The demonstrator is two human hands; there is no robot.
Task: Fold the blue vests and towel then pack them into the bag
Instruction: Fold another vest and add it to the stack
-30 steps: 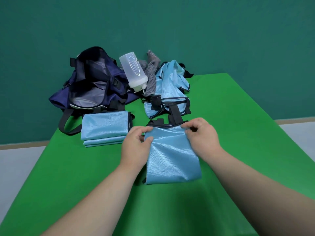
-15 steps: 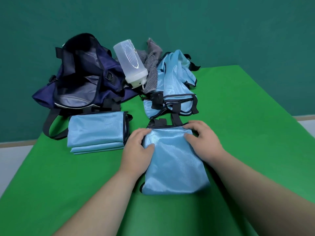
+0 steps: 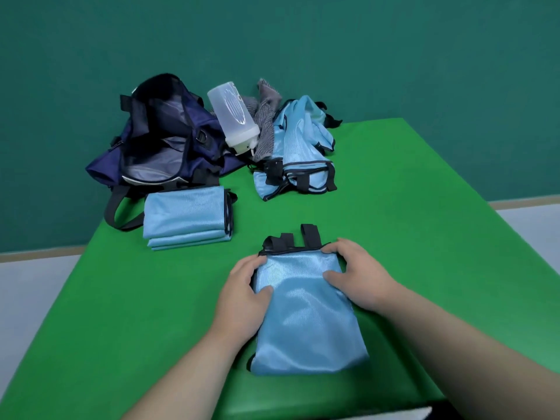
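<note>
Pulling the folded vest [image 3: 306, 310] nearer, away from the unfolded pile [image 3: 298, 159], I grip its sides, fingers [image 3: 260, 294] of both hands clenched on it.

On the green table [image 3: 424, 237], both hands grip the far end of a folded blue vest [image 3: 306, 316]: the left hand [image 3: 242, 294] pinches its left edge, the right hand [image 3: 359, 275] its right edge, with black straps [image 3: 291, 241] poking out beyond. A stack of folded vests [image 3: 186, 221] lies just in front of the open navy bag [image 3: 163, 140]. A clear bottle [image 3: 233, 116] leans beside a grey towel [image 3: 265, 122] and a heap of unfolded vests [image 3: 298, 153].
</note>
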